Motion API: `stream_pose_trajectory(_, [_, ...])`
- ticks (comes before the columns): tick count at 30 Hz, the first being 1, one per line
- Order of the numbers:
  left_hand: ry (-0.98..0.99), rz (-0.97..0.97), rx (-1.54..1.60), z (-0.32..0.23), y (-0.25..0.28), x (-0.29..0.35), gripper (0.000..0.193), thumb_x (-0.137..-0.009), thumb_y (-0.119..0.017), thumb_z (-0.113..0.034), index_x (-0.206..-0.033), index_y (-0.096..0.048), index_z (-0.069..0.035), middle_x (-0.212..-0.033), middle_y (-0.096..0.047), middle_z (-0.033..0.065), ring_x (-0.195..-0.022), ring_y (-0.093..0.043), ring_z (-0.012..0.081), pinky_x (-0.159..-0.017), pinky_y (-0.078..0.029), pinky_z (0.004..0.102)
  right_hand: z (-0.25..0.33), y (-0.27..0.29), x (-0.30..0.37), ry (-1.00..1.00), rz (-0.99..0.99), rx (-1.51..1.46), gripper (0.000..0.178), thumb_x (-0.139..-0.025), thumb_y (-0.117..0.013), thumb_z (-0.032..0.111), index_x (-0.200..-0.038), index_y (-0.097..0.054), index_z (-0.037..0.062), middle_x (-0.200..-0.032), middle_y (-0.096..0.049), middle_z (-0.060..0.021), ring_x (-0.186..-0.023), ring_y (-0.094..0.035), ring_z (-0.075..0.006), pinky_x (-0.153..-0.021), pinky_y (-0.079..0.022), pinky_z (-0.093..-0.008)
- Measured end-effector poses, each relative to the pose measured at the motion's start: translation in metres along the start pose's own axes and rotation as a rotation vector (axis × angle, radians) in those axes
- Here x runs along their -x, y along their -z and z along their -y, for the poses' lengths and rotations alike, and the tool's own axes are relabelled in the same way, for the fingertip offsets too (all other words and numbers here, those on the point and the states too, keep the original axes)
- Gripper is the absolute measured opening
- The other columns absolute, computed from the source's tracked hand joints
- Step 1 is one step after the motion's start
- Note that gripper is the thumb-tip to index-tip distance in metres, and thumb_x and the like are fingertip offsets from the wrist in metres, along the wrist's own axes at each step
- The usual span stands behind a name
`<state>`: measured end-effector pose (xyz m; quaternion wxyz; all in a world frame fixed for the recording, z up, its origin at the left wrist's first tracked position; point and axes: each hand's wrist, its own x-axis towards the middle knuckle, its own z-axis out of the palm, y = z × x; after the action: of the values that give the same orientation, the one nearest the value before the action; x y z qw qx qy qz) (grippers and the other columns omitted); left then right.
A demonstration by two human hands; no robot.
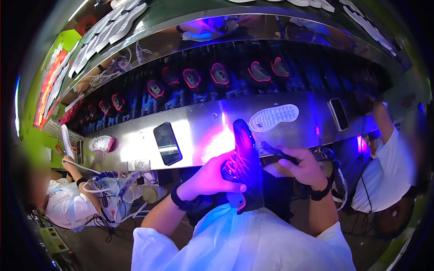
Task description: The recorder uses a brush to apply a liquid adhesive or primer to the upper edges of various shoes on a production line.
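My left hand is wrapped around a dark shoe upper, which stands toe away from me over the bench edge. Purple-blue light falls on the upper and on my fingers. My right hand grips a dark-handled brush, its tip close to the upper's right side; whether it touches, I cannot tell. Just beyond the upper, a white shoe sole lies tread up on the metal bench.
A phone lies left on the bench, another phone right. A white shoe rests farther left. Behind the bench, a dark conveyor carries several pink-edged shoe uppers. White soles line the shelf above. Co-workers sit on both sides.
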<state>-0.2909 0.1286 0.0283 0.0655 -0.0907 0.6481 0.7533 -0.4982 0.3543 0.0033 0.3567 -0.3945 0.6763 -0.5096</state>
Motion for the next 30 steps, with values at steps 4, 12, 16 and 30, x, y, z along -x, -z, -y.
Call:
stream_pose_trajectory(4, [0.156,-0.050,0.151,0.008,-0.005,-0.007,0.070,-0.079,-0.088,-0.016,-0.138,-0.053,0.001,-0.124,-0.068,0.0075,-0.112,-0.065,0.0150,-0.101,-0.051,0.0337,-0.004,-0.001,0.009,-0.028,-0.020,-0.009,0.041,-0.088,-0.076,0.006,-0.128,-0.067,0.0002,-0.125,-0.071,-0.0144,-0.117,-0.065,-0.0230,-0.104,-0.045,-0.0351])
stream_pose_trajectory(12, [0.246,-0.127,0.312,0.010,-0.009,-0.013,0.058,-0.083,-0.085,-0.013,-0.132,-0.057,0.002,-0.117,-0.070,0.0072,-0.106,-0.067,0.0144,-0.096,-0.054,0.0321,-0.032,-0.011,0.036,-0.178,0.055,-0.208,0.039,-0.092,-0.072,0.004,-0.130,-0.066,0.0003,-0.099,-0.069,-0.0045,-0.085,-0.064,-0.0139,-0.084,-0.053,-0.0299])
stream_pose_trajectory(16, [0.207,-0.193,0.244,0.011,-0.006,-0.010,0.052,-0.084,-0.083,-0.014,-0.128,-0.060,0.001,-0.113,-0.071,0.0064,-0.104,-0.067,0.0143,-0.096,-0.054,0.0324,-0.016,-0.004,0.046,-0.306,0.136,-0.279,0.038,-0.094,-0.071,0.003,-0.132,-0.065,0.0006,-0.100,-0.069,-0.0015,-0.083,-0.062,-0.0093,-0.079,-0.052,-0.0274])
stream_pose_trajectory(30, [0.222,-0.395,0.307,0.017,0.002,-0.012,0.060,-0.086,-0.083,-0.026,-0.132,-0.056,0.003,-0.115,-0.070,0.0092,-0.100,-0.070,0.0159,-0.081,-0.058,0.0290,0.027,0.010,0.063,-0.246,0.131,0.091,0.040,-0.089,-0.069,0.006,-0.127,-0.067,-0.0020,-0.086,-0.068,-0.0043,-0.078,-0.061,-0.0114,-0.073,-0.049,-0.0279])
